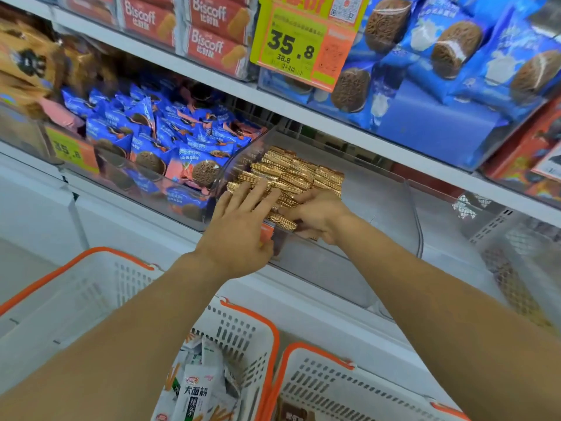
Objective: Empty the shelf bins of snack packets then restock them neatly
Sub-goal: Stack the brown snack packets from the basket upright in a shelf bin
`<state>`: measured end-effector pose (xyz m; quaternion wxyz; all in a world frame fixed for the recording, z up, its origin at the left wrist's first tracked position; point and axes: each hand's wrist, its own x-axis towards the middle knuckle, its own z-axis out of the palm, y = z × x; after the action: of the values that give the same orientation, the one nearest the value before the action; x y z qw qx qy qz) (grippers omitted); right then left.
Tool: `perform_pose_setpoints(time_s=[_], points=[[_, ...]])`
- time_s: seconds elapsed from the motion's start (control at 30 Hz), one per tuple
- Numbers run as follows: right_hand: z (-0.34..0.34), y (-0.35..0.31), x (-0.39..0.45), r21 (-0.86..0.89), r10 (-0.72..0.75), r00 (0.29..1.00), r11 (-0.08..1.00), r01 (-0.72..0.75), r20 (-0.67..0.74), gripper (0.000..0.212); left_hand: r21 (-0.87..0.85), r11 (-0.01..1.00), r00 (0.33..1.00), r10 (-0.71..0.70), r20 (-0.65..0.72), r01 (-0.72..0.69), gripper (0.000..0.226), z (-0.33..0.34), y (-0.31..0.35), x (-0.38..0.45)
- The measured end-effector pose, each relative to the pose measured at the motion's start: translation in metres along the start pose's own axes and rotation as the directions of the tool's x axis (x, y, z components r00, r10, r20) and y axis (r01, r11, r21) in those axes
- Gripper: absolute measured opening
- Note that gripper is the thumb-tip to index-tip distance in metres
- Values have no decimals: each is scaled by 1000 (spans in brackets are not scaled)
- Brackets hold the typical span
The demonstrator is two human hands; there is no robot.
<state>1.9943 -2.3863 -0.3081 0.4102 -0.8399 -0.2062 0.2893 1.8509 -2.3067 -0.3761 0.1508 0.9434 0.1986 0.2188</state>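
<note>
Head view: left hand [239,220] lies flat on gold packets [288,174]; right hand [315,214] cups them (square rows leftward).

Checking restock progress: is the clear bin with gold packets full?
No. Gold packets fill only the clear bin's left side; its right side is bare.

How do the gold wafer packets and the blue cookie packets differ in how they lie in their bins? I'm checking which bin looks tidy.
The gold wafer packets lie flat in close rows, filling only the left part of their bin; the blue cookie packets are heaped at all angles, filling theirs. Both hands, left hand and right hand, rest on the gold ones; the blue ones go untouched. Both sit in clear bins on one shelf.
</note>
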Motion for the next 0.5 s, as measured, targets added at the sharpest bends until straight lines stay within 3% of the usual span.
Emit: perform_pose_setpoints(time_s=[0.1,0.2,0.27,0.33,0.4,0.5], points=[[-11,-6,-4,28,50,994,998,-53,101,46,-22,1000,1000,10,30,-9,84,0,1,4],[-22,-11,-5,90,77,974,991,-98,215,37,-33,999,999,23,-46,-24,74,-2,-2,7],[-24,-15,-3,132,78,983,986,-101,165,40,-47,998,995,29,-92,-34,64,-2,-2,8],[-21,-12,4,120,48,998,991,-54,49,58,-34,999,992,24,-122,-29,57,1,-3,10],[-9,-8,10,95,19,1000,995,-21,25,72,-38,999,990,1,-140,-7,53,4,-5,12],[2,-4,17,-40,-62,998,997,62,-6,56,-44,998,996,-51,-71,48,48,6,-6,17]])
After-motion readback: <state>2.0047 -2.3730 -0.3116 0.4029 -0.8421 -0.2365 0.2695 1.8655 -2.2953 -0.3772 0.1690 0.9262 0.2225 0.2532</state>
